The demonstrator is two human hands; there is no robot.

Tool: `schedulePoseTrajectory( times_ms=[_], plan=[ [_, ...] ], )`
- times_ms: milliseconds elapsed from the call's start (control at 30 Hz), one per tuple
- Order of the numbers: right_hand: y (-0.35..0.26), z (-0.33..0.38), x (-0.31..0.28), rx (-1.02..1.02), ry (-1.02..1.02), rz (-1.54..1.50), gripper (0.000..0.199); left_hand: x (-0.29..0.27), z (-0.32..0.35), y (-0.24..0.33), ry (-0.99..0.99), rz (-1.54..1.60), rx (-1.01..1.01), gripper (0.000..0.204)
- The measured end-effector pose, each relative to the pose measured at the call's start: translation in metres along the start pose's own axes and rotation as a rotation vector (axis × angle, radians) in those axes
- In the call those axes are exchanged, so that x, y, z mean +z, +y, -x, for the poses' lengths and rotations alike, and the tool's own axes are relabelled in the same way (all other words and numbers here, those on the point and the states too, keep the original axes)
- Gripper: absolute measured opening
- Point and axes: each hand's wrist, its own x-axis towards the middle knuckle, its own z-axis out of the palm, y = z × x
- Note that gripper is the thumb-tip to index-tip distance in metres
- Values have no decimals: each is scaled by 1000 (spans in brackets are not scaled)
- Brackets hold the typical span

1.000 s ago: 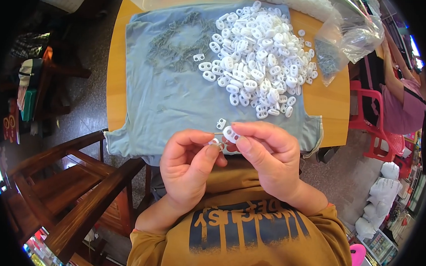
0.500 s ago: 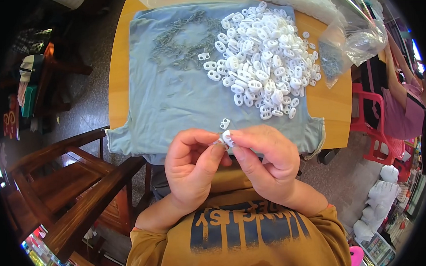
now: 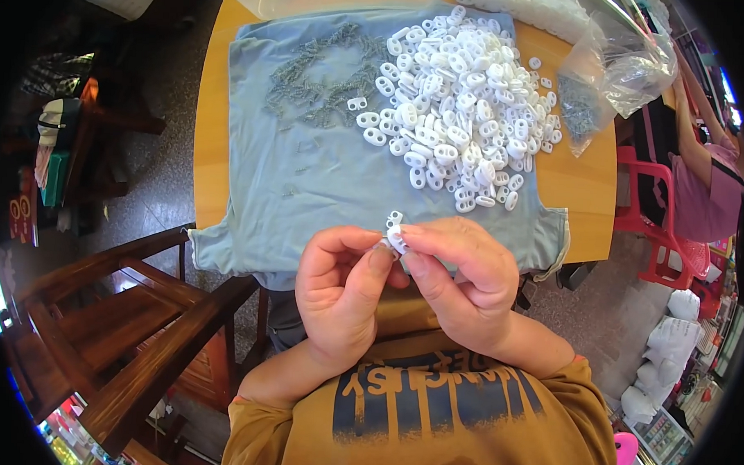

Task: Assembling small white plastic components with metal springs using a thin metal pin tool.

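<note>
Treat the step in hand as close two-handed fingertip work on the white workpiece (image 3: 397, 239), located between the two hands in front of the torso, above the near edge of the blue cloth (image 3: 267, 175). The right hand (image 3: 464, 273) grasps the workpiece between thumb and forefinger; the left hand (image 3: 337, 285) has its thumb and forefinger closed on the opposite side. Whether the left fingertips grip the same body or a second small part pressed against it cannot be told, since the fingers cover the contact. Brace one hand as the fixed support and let the other make fine corrections; apply pressure evenly and in line, because a tilted push would probably make so small a part slip or spring away. Work low over the cloth, so that a dropped part should land on fabric and not roll. Avoid mixing the workpiece with the loose white piece (image 3: 394, 219), which lies just beyond the fingertips. In appearance the workpiece is white, smooth and rounded, turned partly edge-on, so its openings are not clearly readable. The pieces in the white heap (image 3: 466, 113) are mostly oval with two round holes; to its left, small grey coil-like parts (image 3: 299, 89) lie scattered in a rough ring
</note>
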Motion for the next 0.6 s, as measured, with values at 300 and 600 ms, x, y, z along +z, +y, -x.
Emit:
schedulePoseTrajectory(
  times_ms=[300,600],
  plan=[
    [1,1,1,33,13,0,22,1,-2,0,6,24,-30,16],
    [1,1,1,-2,15,16,21,-2,2,2,-57,-29,-11,19]
  ],
)
